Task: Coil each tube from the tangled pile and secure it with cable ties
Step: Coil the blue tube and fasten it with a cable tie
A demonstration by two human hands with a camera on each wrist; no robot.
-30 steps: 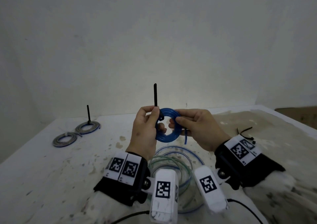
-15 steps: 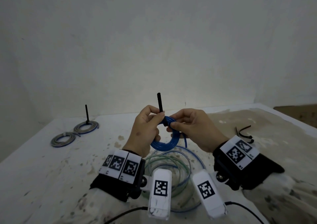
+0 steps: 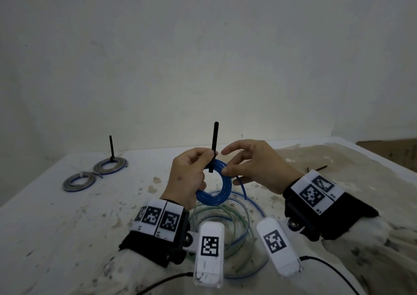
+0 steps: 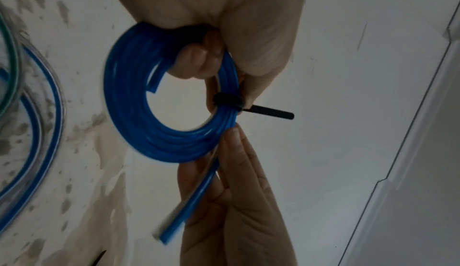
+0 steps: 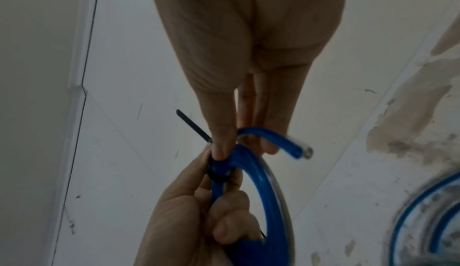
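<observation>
A blue tube coil (image 3: 228,187) hangs in the air in front of me, over the table. My left hand (image 3: 188,177) grips its left side, fingers curled through the ring (image 4: 129,112). A black cable tie (image 3: 214,141) is cinched round the coil at the top (image 4: 227,101), its tail pointing up. My right hand (image 3: 255,166) pinches the coil just right of the tie between thumb and lower fingers (image 5: 268,191); the index finger is lifted off. The tube's loose end (image 4: 174,217) sticks out past the right fingers.
Under my hands a loose pile of clear, blue-striped and green tubes (image 3: 247,206) lies on the stained white table (image 3: 67,238). Two tied coils (image 3: 79,182) (image 3: 110,165) rest at the far left. Spare black ties (image 3: 316,168) lie at the right. A wall stands close behind.
The coil has tipped from nearly edge-on to facing me again. My right hand has loosened, its index finger lifting off the coil. The left hand keeps its grip.
</observation>
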